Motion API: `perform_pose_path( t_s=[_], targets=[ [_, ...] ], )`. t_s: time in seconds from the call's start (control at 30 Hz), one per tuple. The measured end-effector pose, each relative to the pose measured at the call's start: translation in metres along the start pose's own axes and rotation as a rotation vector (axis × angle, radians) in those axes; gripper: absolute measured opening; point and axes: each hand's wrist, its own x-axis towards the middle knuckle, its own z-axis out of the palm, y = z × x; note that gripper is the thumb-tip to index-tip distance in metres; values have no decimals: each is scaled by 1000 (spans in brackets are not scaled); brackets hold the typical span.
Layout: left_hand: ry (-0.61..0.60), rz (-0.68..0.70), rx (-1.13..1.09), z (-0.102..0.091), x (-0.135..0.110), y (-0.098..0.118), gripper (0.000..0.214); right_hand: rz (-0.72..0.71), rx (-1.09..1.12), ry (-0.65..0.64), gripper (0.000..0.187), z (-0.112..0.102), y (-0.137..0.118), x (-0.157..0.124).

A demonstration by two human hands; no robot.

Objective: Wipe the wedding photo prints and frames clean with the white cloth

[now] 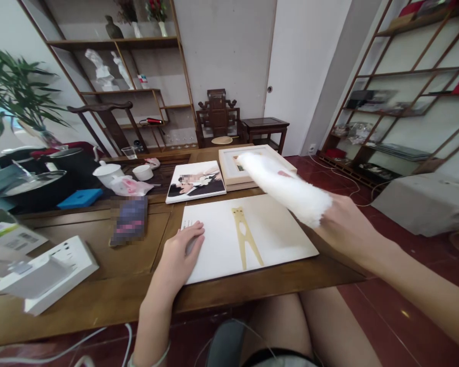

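My left hand (184,252) lies with its fingers stretched out on the left edge of a white panel (210,255). The panel lies flat near the table's front edge and has small print at its upper left. A tan, two-legged piece with an oval hole (243,237) shows on its middle. My right hand (338,221) is closed at the near end of a long white fluffy duster (286,191), its fingers mostly hidden. The duster is held over the panel's upper right and reaches in front of a pale wooden picture frame (229,179).
A photo panel of a couple (195,182) lies beside the frame. To the left are a white power strip (61,278), a blue box (80,198), a white teapot (107,173) and a black pot (38,191). Dark wooden chair (219,117) and shelves stand behind.
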Motion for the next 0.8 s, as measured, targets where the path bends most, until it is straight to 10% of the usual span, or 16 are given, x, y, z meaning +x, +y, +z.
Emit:
perform_pose_path(
  t_s=[0.1,0.37,0.8],
  targets=[
    [7,7,0,0,0,-1,26,-69,-71,29,38,17,-2,10],
    [17,21,3,1,1,-1,25,-74,87,-392,29,74,-12,23],
    [8,11,12,0,1,0,25,46,126,-760,45,8,-89,-12]
  ],
)
